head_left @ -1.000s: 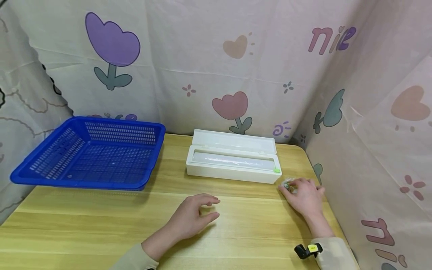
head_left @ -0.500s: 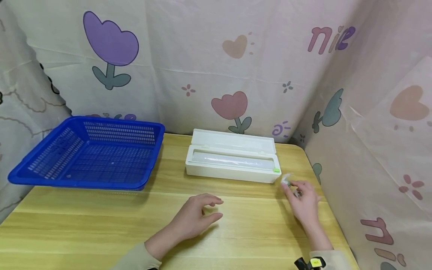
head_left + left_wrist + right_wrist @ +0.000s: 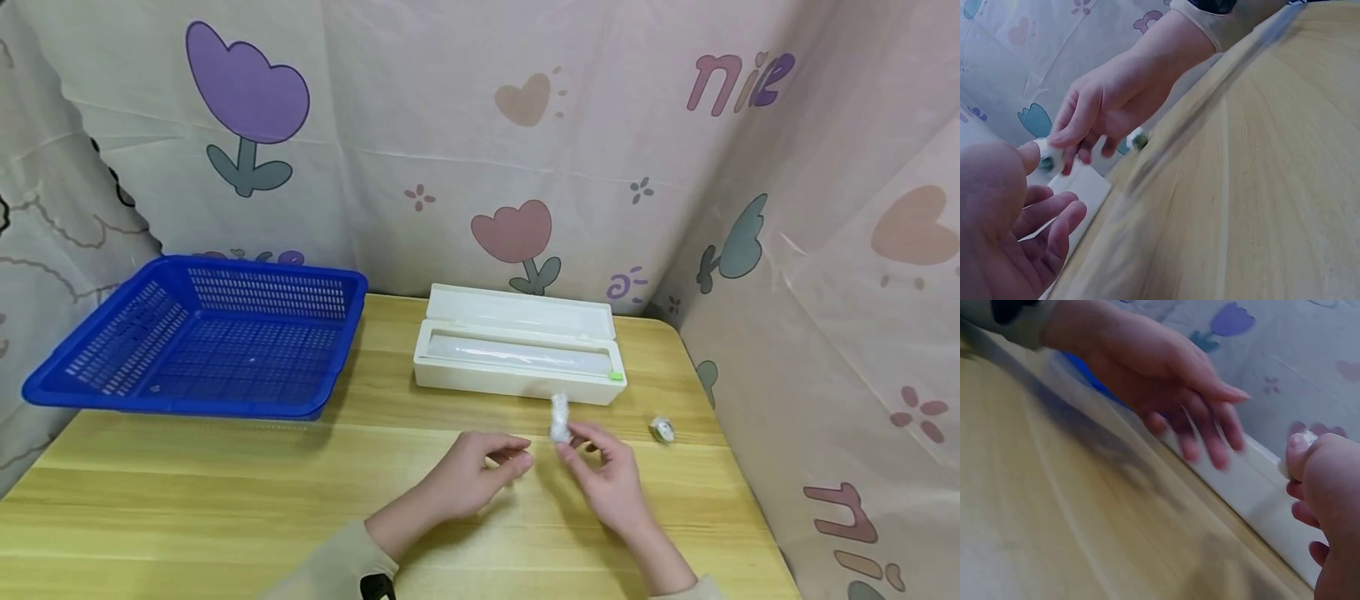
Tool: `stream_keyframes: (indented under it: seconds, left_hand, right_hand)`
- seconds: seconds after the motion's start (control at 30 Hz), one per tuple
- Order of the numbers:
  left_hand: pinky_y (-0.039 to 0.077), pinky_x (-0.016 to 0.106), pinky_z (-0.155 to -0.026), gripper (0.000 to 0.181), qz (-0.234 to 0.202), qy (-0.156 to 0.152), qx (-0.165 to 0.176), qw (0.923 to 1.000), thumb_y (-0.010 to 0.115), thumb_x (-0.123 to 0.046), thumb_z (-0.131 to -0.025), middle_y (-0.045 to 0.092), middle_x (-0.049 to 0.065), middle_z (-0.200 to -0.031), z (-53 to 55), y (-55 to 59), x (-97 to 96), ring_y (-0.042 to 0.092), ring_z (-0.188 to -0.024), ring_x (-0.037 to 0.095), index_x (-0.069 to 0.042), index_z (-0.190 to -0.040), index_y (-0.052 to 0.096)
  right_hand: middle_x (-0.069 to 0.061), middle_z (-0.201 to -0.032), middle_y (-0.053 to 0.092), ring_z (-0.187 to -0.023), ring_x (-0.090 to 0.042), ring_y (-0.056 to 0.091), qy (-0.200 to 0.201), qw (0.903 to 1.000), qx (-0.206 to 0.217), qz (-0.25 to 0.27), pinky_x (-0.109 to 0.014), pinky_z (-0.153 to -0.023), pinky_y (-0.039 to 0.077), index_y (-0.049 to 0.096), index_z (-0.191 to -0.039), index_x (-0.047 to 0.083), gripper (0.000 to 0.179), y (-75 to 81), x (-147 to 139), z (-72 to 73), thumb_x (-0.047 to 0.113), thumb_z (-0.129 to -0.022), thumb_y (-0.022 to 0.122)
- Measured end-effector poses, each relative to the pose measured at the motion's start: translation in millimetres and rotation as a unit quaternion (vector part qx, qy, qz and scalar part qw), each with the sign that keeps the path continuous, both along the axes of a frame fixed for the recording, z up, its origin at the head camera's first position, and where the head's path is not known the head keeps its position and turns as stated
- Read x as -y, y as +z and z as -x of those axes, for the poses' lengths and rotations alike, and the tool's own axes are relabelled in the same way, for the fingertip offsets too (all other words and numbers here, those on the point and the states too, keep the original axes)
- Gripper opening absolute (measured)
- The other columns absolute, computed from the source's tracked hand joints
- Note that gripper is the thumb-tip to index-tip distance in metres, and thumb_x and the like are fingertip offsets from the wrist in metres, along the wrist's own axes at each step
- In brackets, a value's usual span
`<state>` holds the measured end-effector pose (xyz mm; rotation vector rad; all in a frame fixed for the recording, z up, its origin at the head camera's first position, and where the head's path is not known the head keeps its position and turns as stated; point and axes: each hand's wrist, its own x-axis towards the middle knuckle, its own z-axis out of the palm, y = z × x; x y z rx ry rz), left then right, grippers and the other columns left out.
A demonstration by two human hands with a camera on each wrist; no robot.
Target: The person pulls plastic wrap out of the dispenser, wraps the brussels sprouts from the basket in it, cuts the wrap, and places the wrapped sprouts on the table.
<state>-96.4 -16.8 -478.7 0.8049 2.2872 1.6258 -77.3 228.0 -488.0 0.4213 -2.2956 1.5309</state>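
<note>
My right hand (image 3: 611, 483) pinches a small bundle in crumpled clear plastic (image 3: 559, 418) between thumb and fingers, raised above the table in front of the white box. In the left wrist view, a green patch shows on this plastic-wrapped bundle (image 3: 1047, 164); what is inside cannot be made out. My left hand (image 3: 480, 473) hovers close by on the left, fingers loosely bent, holding nothing. A second plastic-wrapped bundle (image 3: 662, 429), whitish with some green, lies on the table to the right of my right hand.
A long white cling film box (image 3: 517, 383) stands at the back with its lid raised and a roll (image 3: 517, 353) inside. At the left sits a blue plastic basket (image 3: 341, 333). Printed cloth (image 3: 420, 100) hangs behind and along the right side of the wooden table (image 3: 225, 500).
My right hand has picked up one bundle from the right side and carried it left, leaving the other on the table. My left hand has shifted slightly right toward it.
</note>
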Motion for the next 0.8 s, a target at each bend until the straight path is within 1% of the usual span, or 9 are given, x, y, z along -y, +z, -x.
stream_keyframes:
  seconds: [0.07,0.13,0.2,0.27,0.4,0.5,0.6,0.7,0.8]
  left_hand:
    - [0.059,0.027,-0.082,0.049,-0.011,0.002,0.009,0.9999,0.065,-0.040,-0.107,0.077,-0.003,-0.116,2.2,-2.1,-2.5,0.070,-0.100,0.010,0.000,-0.134,0.070]
    - [0.059,0.028,-0.082,0.046,-0.019,0.010,0.012,0.9997,0.067,-0.039,-0.106,0.077,-0.002,-0.116,4.1,-5.1,-3.0,0.070,-0.099,0.011,-0.002,-0.132,0.072]
    - [0.059,0.028,-0.081,0.041,-0.020,0.022,0.010,0.9995,0.070,-0.038,-0.104,0.077,-0.003,-0.117,6.0,-7.9,-2.2,0.070,-0.097,0.010,-0.006,-0.130,0.074]
    - [0.059,0.028,-0.083,0.038,-0.015,0.034,0.005,0.9993,0.072,-0.038,-0.102,0.077,-0.005,-0.118,8.4,-10.1,-0.6,0.070,-0.096,0.009,-0.010,-0.127,0.076]
    - [0.058,0.030,-0.086,0.035,0.010,0.050,-0.008,0.9987,0.077,-0.036,-0.099,0.077,-0.006,-0.116,13.4,-14.1,5.4,0.070,-0.096,0.007,-0.012,-0.124,0.078]
    - [0.057,0.035,-0.094,0.035,0.040,0.062,-0.024,0.9970,0.081,-0.035,-0.096,0.077,-0.007,-0.117,15.8,-17.9,11.4,0.070,-0.102,0.008,-0.013,-0.122,0.079]
    - [0.055,0.040,-0.099,0.035,0.066,0.069,-0.044,0.9945,0.084,-0.034,-0.093,0.076,-0.007,-0.118,17.3,-21.5,16.7,0.070,-0.106,0.010,-0.014,-0.121,0.080]
    - [0.056,0.040,-0.097,0.033,0.078,0.067,-0.056,0.9931,0.086,-0.031,-0.090,0.076,-0.008,-0.116,18.1,-24.3,20.1,0.070,-0.105,0.010,-0.015,-0.119,0.081]
    - [0.057,0.036,-0.094,0.030,0.082,0.063,-0.061,0.9928,0.088,-0.026,-0.088,0.076,-0.009,-0.111,17.2,-25.4,22.2,0.069,-0.102,0.009,-0.016,-0.116,0.082]
  right_hand:
    - [-0.003,-0.106,0.077,-0.093,-0.019,0.067,0.037,0.9993,0.001,-0.004,-0.038,-0.083,0.049,0.077,-0.121,0.009,0.034,-3.7,9.4,-0.3,-0.003,-0.090,0.081]
    - [-0.003,-0.109,0.077,-0.095,-0.020,0.068,0.064,0.9979,-0.003,-0.005,-0.040,-0.083,0.050,0.076,-0.122,0.009,0.035,-8.1,16.8,0.9,-0.002,-0.089,0.082]
    - [-0.003,-0.112,0.077,-0.097,-0.021,0.069,0.080,0.9967,-0.005,-0.007,-0.041,-0.082,0.052,0.077,-0.121,0.010,0.035,-12.4,21.6,3.0,-0.001,-0.088,0.083]
    - [-0.003,-0.113,0.076,-0.098,-0.021,0.069,0.092,0.9957,0.003,-0.003,-0.039,-0.083,0.056,0.077,-0.121,0.010,0.034,-15.5,25.1,4.7,0.000,-0.088,0.083]
    - [-0.005,-0.116,0.073,-0.096,-0.026,0.070,0.121,0.9924,0.017,-0.007,-0.036,-0.081,0.061,0.079,-0.118,0.007,0.030,-20.5,30.5,7.9,-0.001,-0.089,0.082]
    - [-0.007,-0.117,0.072,-0.093,-0.030,0.071,0.147,0.9887,0.023,-0.014,-0.035,-0.079,0.062,0.079,-0.116,0.005,0.028,-23.2,33.8,9.4,-0.002,-0.089,0.083]
    - [-0.009,-0.118,0.073,-0.096,-0.030,0.070,0.169,0.9850,0.031,-0.010,-0.035,-0.081,0.061,0.079,-0.116,0.004,0.026,-25.0,36.2,10.3,-0.003,-0.091,0.081]
    - [-0.011,-0.116,0.073,-0.099,-0.030,0.071,0.182,0.9825,0.037,0.009,-0.035,-0.083,0.062,0.079,-0.113,0.002,0.021,-26.9,39.2,10.7,-0.004,-0.093,0.078]
    - [-0.010,-0.110,0.074,-0.097,-0.029,0.072,0.176,0.9836,0.035,0.016,-0.034,-0.081,0.062,0.080,-0.106,0.004,0.013,-28.2,43.7,11.1,-0.002,-0.094,0.078]
